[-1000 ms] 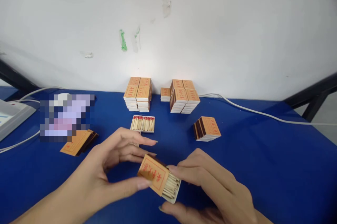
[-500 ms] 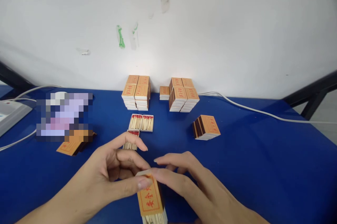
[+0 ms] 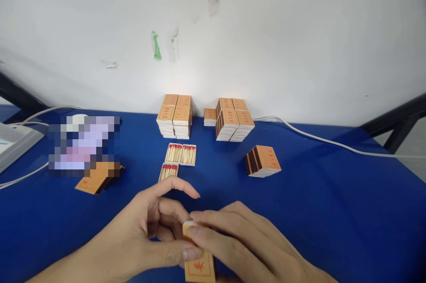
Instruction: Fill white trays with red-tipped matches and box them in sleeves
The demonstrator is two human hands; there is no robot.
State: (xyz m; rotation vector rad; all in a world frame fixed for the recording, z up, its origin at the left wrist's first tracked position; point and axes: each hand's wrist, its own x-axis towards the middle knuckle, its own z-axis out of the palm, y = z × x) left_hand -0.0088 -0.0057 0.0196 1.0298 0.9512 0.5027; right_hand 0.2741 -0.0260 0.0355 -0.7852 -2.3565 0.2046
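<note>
A matchbox (image 3: 200, 269) with an orange-yellow label and red characters is at the bottom centre of the head view. My left hand (image 3: 159, 234) is closed on it, thumb on the label and the lower fingers behind its far side, with the index finger stretched out above. My right hand (image 3: 239, 243) lies over the box's far end and right side, fingertips pressed against it; its thumb is mostly hidden. A bit of white tray shows at the far end. Just beyond my left hand lie open trays of red-tipped matches (image 3: 181, 154).
Matchboxes stand in two blocks by the wall, a left block (image 3: 174, 116) and a right block (image 3: 234, 119). A smaller stack (image 3: 263, 161) sits to the right. Flat orange sleeves (image 3: 96, 178) lie at left, near a blurred-out object (image 3: 86, 141). A white cable (image 3: 316, 143) crosses the blue table.
The match-filled tray that stuck out of the matchbox's near end no longer shows there. My right fingers have come down over the box. The view has shifted slightly.
</note>
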